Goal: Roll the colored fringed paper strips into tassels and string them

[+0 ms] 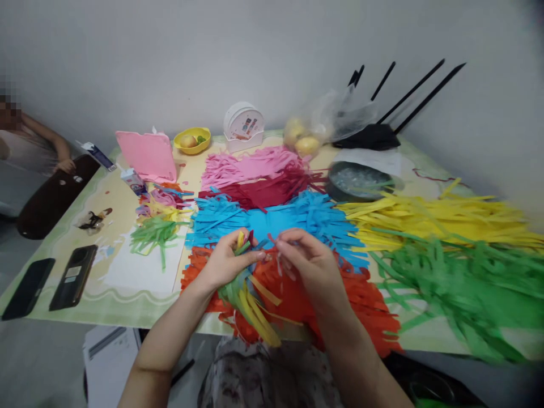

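Note:
My left hand [227, 262] is closed around a bundle of coloured paper strips [250, 311]. Yellow and green ends hang below it, and a few ends poke out above the fist. Close beside it, my right hand [314, 263] pinches what looks like a thin reddish strip between thumb and fingers; its far end is blurred. Under both hands lies fringed orange-red paper [293, 300], with fringed blue paper [267, 221] just behind. Farther back are fringed dark red paper [263, 191] and fringed pink paper [259, 165].
Fringed yellow paper [437, 218] and green paper [480, 283] spread at right, near a dark bowl [357, 181]. At left are small strip bundles [157, 232], two phones [74, 277], a pink tablet case [147, 156] and a carton [132, 181]. A person's hand [66, 165] rests on a chair.

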Motion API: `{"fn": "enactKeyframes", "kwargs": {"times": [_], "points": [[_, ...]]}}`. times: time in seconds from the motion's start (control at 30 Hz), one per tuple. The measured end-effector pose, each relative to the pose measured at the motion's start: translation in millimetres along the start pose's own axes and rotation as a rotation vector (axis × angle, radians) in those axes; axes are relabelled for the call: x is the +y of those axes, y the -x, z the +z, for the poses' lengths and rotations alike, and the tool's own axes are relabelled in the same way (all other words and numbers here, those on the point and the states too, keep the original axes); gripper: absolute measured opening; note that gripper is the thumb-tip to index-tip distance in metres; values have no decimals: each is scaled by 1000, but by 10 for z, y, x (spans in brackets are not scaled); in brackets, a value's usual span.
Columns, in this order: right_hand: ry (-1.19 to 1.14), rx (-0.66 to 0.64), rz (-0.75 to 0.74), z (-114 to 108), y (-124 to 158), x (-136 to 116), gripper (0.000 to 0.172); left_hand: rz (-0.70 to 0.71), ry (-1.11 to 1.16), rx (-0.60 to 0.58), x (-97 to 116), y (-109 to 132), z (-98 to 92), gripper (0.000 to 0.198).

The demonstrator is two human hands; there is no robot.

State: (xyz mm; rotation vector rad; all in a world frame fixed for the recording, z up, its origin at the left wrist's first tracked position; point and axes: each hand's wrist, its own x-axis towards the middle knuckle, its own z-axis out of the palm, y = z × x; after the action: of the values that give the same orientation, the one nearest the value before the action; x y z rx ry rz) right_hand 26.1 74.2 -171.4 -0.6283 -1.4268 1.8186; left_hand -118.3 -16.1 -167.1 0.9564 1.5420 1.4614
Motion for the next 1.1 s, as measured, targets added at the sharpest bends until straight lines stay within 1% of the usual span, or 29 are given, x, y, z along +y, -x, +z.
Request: {"fn": "enactKeyframes", "kwargs": {"times": [0.07,0.1,0.13,0.17,0.23,0.33,0.4,0.5,0.57,0.7,0.83,0.97,1.1], "points": [[-113,167,-115,-28,15,-49,14,-16,28,13,9,-1,-17,33],[-137,224,-169,-49,25,-82,12,-21,42,19,17,-1,-26,33],[-120,255,-207,-72,37,-116,9,-22,59,28,26,0,-35,33],[-54,259,-231,-92,51,-147,6,-23,80,36,35,2,-43,34],[178,216,-250,-110,79,-191,2,-27,117,60,44,10,-52,38],[535,108,-277,-56,104,-199,8,-4,147,118,35,24,-54,45],[643,49,-307,14,101,-182,13,32,115,131,23,32,-55,43],[670,24,-335,98,80,-167,16,58,33,128,16,36,-62,38],[665,22,-317,118,67,-172,17,53,-1,133,21,37,-70,38],[663,20,-273,103,58,-179,18,45,-37,127,31,45,-84,36],[662,2,-245,69,44,-134,18,75,-116,119,25,58,-81,31],[673,-12,-227,33,9,-70,19,154,-297,134,-7,67,-76,21],[646,4,-172,7,-16,-39,19,266,-455,62,-46,62,-97,22]]}}
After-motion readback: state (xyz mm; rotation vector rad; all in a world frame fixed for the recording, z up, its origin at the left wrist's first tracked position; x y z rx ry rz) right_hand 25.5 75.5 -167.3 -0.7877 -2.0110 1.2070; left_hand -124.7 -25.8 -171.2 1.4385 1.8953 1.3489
